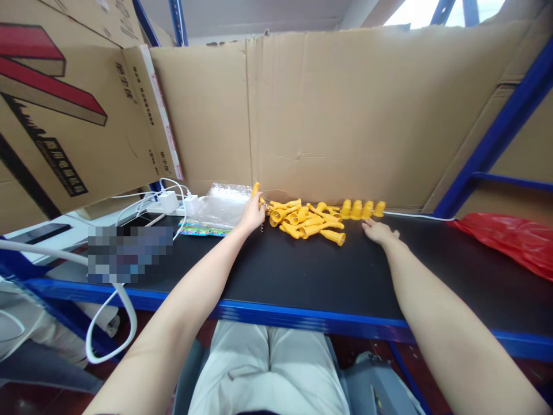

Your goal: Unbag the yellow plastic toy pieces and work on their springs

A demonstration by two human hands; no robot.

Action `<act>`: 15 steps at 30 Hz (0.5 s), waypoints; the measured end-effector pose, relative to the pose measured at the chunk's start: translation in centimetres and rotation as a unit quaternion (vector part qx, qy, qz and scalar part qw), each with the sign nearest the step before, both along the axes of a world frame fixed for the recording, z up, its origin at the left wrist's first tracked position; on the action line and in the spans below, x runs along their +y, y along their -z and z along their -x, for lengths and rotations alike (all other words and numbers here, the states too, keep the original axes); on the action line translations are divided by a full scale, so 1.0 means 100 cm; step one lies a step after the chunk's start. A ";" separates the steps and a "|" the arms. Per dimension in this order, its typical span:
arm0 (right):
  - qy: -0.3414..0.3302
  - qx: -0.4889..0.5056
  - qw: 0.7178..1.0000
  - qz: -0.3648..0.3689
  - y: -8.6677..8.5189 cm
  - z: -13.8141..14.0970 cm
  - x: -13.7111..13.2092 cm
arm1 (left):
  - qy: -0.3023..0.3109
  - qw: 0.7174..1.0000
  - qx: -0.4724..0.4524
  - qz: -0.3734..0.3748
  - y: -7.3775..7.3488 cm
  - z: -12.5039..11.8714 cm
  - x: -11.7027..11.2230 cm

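Observation:
A heap of yellow plastic parts (pixel 307 222) lies on the black tabletop (pixel 302 271) near the cardboard back wall. Several yellow caps (pixel 362 208) stand in a row just right of the heap. My left hand (pixel 252 214) is closed on one yellow part (pixel 256 188) at the left end of the heap, its tip sticking up above my fingers, and a small metal spring (pixel 262 228) shows just below the hand. My right hand (pixel 379 230) rests flat on the tabletop just right of the heap, fingers stretched out, holding nothing.
A clear plastic bag (pixel 218 207) lies left of the heap, with a white power strip and cables (pixel 169 202) beyond it. A red plastic bag (pixel 512 239) sits at the far right. Cardboard sheets (pixel 328 115) wall the back. The table has a blue front edge (pixel 280 314).

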State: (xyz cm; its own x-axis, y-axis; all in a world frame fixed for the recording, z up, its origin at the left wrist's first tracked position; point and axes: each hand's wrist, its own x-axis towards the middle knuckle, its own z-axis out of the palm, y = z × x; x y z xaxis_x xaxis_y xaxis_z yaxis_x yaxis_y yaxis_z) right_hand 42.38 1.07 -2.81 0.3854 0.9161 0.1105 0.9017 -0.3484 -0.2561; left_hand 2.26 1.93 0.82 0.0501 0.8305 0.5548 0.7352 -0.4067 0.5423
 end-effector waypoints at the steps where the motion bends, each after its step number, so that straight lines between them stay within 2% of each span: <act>1: -0.002 0.001 1.000 0.003 0.001 0.000 0.000 | 0.002 1.000 -0.006 0.002 -0.001 0.002 0.001; 8: -0.013 -0.006 1.000 0.017 0.000 0.006 0.002 | 0.021 0.999 0.006 0.042 -0.006 0.012 0.012; 15: 0.008 -0.016 0.998 0.061 -0.010 0.016 0.001 | 0.058 0.983 0.169 0.033 -0.004 0.011 0.028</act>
State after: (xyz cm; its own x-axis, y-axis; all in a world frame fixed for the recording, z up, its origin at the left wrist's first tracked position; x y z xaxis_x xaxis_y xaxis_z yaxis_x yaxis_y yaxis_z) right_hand 40.83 1.17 -1.81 0.3987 0.9170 0.0110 0.9027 -0.3902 -0.1813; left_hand 1.11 4.70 1.20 0.3188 0.8416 0.4360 0.8286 -0.4708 0.3029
